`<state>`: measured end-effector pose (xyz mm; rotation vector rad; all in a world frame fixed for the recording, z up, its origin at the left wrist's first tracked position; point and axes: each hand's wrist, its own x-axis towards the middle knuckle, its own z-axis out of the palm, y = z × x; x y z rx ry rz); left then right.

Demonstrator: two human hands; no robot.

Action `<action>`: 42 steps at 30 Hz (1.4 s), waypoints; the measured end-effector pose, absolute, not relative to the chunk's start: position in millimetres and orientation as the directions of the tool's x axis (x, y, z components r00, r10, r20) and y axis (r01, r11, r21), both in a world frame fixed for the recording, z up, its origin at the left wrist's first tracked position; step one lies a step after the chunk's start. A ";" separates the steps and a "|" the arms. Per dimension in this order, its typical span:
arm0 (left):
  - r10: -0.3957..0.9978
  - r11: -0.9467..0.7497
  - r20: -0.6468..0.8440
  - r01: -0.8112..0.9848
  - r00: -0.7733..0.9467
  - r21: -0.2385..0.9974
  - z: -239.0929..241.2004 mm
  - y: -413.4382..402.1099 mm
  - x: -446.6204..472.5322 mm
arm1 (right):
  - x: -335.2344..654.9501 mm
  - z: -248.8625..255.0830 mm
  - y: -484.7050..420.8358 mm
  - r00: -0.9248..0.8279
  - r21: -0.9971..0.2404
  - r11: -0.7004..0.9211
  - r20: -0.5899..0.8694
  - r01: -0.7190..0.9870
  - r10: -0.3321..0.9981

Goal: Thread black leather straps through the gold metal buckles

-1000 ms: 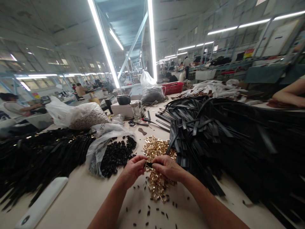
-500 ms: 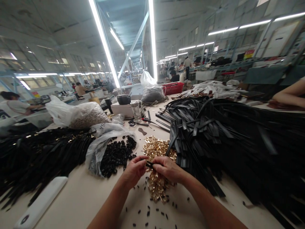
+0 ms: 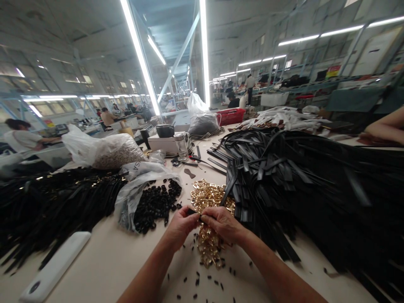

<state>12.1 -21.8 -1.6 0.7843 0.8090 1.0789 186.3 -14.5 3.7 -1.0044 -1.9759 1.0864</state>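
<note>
– Above the heap of gold buckles (image 3: 206, 195) on the bench (image 3: 107, 261), what are the hands doing?
– Left hand (image 3: 181, 225) and right hand (image 3: 222, 224) meet, fingers pinching one small black piece (image 3: 193, 212) between them.
– Nearby?
– Black loops (image 3: 154, 204) spill from a bag on the left; black straps (image 3: 284, 181) are piled on the right.

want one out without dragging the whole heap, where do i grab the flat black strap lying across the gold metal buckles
Probably pinch the flat black strap by its free end, which sticks out of the black strap heap onto the gold metal buckles; come from the buckle side, since the rest is buried in the tangle.
</note>
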 end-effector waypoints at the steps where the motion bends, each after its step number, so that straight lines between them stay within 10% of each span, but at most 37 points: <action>1: 0.948 0.278 -0.173 -0.425 0.268 0.861 -2.1 -22.1 12.0 | 186.5 3.0 -14.1 -0.484 -0.890 0.346 0.172 0.297 0.858; 42: 0.960 0.270 -0.209 -0.417 0.185 0.868 -13.0 -17.8 10.3 | 183.7 5.8 -16.8 -0.387 -0.814 0.396 0.232 0.424 0.892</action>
